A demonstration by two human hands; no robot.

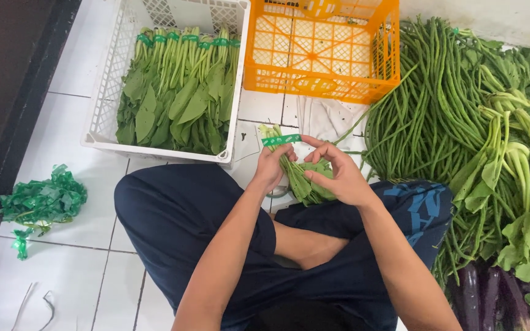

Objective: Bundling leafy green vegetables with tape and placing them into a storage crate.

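A small bundle of leafy greens [305, 181] rests above my crossed legs, stems pointing away from me. My left hand [274, 165] grips the bundle near the stems. A green tape band [281, 140] stretches between the fingertips of both hands, across the stems. My right hand [337, 175] pinches the band's right end and lies over the leaves. I sit on a white tiled floor [75, 153] in dark blue trousers.
A white crate [108, 92] with several banded bundles of greens stands ahead left. An orange crate [320, 49] sits ahead. Long beans [424, 104], loose greens [516, 184] and purple aubergines [483, 300] lie at right. A heap of green tape [44, 202] lies at left.
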